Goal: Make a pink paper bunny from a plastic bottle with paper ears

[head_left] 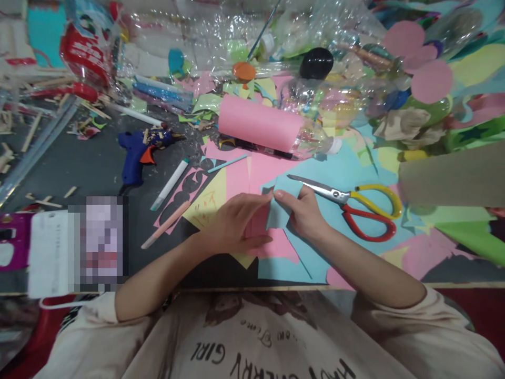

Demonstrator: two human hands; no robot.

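A small light-blue paper piece (282, 210) is pinched between the thumb and fingers of my right hand (310, 213). My left hand (236, 221) has its fingers stretched out and its thumb apart, the fingertips touching the left edge of that paper by my right thumb. Beneath both hands lie pink paper (284, 245) and a larger light-blue sheet (315, 263). Scissors (339, 197) with one yellow and one red handle rest just right of my right hand, blades slightly parted. Behind my hands, a plastic bottle (317, 138) wrapped in pink paper (258, 121) lies on its side.
A blue glue gun (134, 158), a white marker (171, 184) and a peach marker (165, 225) lie left of my hands. A phone (104, 237) is at the table's front left. Clear bottles, a red-labelled bottle (87, 52) and paper scraps crowd the back. Cardboard (453, 176) stands at right.
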